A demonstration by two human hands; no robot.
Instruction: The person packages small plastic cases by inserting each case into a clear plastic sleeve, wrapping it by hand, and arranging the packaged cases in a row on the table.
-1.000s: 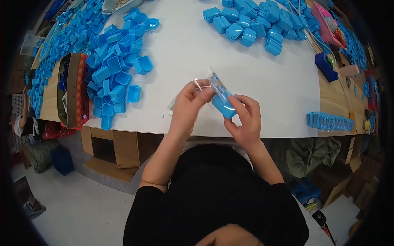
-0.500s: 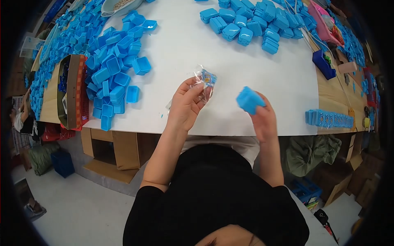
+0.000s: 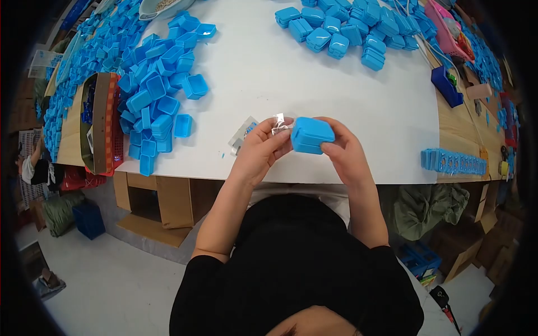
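The left hand [image 3: 256, 154] is above the counter [image 3: 246, 78], beside a flat packet [image 3: 242, 135]. Its fingers are pinched together on crinkled clear film [image 3: 282, 126]. The film lies just off the near-left end of the blue box [image 3: 314, 130], on the side away from the right hand [image 3: 348, 159]; whether the left fingertips touch the box, I cannot tell. The box looks closed, a seam running along its side, and its long axis goes roughly left to right across the gap between the hands. The right hand is the nearer one: its fingers are parted by the box's thickness and grip its right end, thumb at the front, the rest behind.

Half a second earlier, the box was well apart from the film, out to the right; now the two are side by side. The print then visible within the film no longer shows there.
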